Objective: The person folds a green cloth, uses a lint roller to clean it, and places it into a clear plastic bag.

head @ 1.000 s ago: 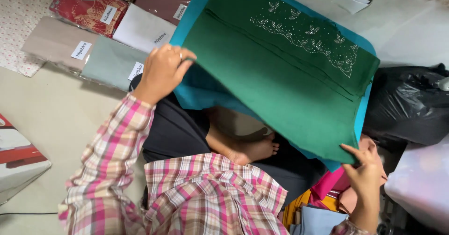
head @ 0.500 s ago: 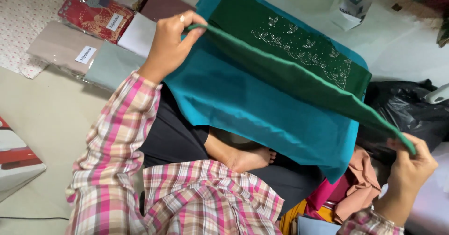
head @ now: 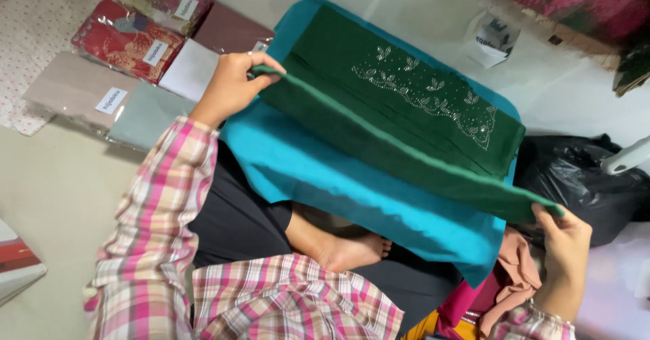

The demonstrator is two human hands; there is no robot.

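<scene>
While the left hand [head: 233, 86] pinches one corner of the dark green cloth [head: 406, 120] between thumb and fingers, the right hand [head: 565, 242] grips the opposite corner, so the near edge of the green piece is stretched taut between them and lifted off the teal cloth [head: 352, 191] beneath. Holding it at both ends seems to keep the edge straight and level, as one does when folding a layer over; the far part of the green cloth, with its pale beaded leaf pattern [head: 433, 96], lies flat on the teal one. The teal cloth drapes over the person's lap, a bare foot [head: 352, 250] showing below it between the hands.

Beyond the left hand, several flat packets of folded fabric [head: 128, 42] lie side by side on the floor, each in a clear plastic sleeve with a small white label (red patterned, beige, grey-green, white and maroon ones can be told apart). Just past the right hand sits a black plastic bag [head: 582, 177]; what it holds cannot be seen. Below the right hand, loose pink and peach cloths [head: 504, 286] are heaped, in no container that shows.
</scene>
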